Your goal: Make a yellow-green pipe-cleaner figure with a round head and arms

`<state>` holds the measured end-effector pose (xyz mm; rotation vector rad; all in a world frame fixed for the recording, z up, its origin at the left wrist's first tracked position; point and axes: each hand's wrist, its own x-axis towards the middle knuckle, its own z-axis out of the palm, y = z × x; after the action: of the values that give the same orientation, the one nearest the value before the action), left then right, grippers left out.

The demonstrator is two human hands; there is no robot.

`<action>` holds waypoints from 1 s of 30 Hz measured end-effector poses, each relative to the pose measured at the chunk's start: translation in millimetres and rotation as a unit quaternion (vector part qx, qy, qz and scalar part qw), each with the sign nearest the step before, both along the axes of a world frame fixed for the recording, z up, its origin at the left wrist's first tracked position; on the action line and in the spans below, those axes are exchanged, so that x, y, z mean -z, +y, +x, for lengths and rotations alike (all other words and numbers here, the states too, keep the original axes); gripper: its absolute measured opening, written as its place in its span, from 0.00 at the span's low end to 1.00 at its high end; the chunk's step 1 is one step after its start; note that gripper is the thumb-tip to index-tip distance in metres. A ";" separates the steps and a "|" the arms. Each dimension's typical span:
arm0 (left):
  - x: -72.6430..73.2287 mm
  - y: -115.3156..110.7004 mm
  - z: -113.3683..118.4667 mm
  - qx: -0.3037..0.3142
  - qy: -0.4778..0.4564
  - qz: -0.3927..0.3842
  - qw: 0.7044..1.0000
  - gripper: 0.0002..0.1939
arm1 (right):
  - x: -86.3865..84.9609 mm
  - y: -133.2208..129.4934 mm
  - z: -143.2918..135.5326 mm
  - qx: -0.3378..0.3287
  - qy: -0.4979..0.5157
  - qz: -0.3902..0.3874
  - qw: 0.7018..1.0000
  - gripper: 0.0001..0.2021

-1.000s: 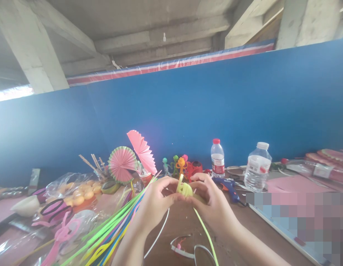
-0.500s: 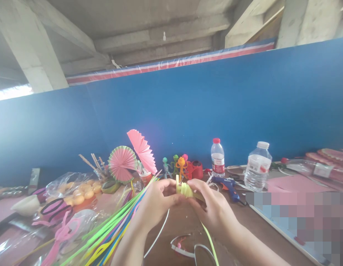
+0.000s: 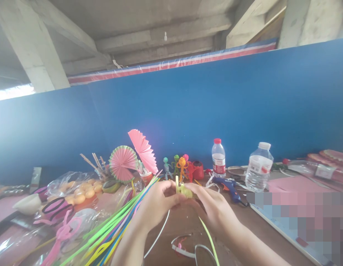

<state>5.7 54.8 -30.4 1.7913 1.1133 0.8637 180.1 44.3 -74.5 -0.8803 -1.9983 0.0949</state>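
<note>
A wound bundle of pale yellow-green plastic strip [image 3: 184,190] is held up between my hands, above the brown table. My left hand [image 3: 160,199] pinches its left side with thumb and fingers. On the other side, my right hand [image 3: 208,199] is closed with its fingers over the bundle's right end, partly covering it. A loose tail of the strip [image 3: 208,236] hangs from under my right hand down to the near edge of view. Below the hands lie a white strip loop [image 3: 185,253] and a small pink piece [image 3: 179,245].
Coloured strips [image 3: 113,225] lie left of my left arm. Small coloured figures [image 3: 182,166] stand behind my hands, near pink paper fans [image 3: 123,162]. At right are a blue glue gun [image 3: 229,186], a red-capped bottle [image 3: 218,159] and a larger water bottle [image 3: 259,168].
My right hand has shifted over the bundle, its fingers now flatter and covering more of it. My left hand keeps its pinch in nearly the same place.
</note>
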 end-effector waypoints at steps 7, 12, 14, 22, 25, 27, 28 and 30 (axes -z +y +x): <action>-4.1 -2.0 2.3 0.005 -0.020 -0.035 0.999 0.15 | 1.0 -0.5 -2.6 0.002 -0.004 -0.006 1.000 0.18; -4.6 -2.9 2.1 -0.008 -0.004 -0.048 0.999 0.15 | 3.4 0.9 -1.4 0.001 -0.005 -0.016 1.000 0.16; -3.5 -2.8 0.9 -0.004 0.004 -0.042 0.999 0.15 | 1.6 0.1 -1.0 -0.006 -0.003 -0.022 1.000 0.16; -2.5 -5.1 1.9 -0.009 0.055 0.091 0.994 0.13 | -3.4 -1.3 -3.0 -0.011 0.059 -0.047 0.997 0.11; -4.2 -7.1 5.5 -0.016 0.004 0.107 0.994 0.14 | -2.9 -0.4 -2.1 0.000 0.064 -0.057 0.996 0.13; -6.2 -8.6 7.0 -0.010 -0.020 0.112 0.993 0.17 | -2.3 -0.2 -1.3 -0.001 0.068 -0.060 0.996 0.14; -7.4 -9.4 7.4 -0.003 -0.023 0.114 0.993 0.16 | -1.9 -0.1 -0.9 -0.002 0.072 -0.061 0.996 0.14; -10.2 -11.2 7.5 0.011 -0.014 0.117 0.993 0.11 | -1.1 0.1 -0.5 -0.007 0.079 -0.059 0.995 0.14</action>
<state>13.2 43.6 -20.2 1.9729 1.0051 1.0374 179.6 44.4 -73.5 -0.9057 -1.8655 0.2850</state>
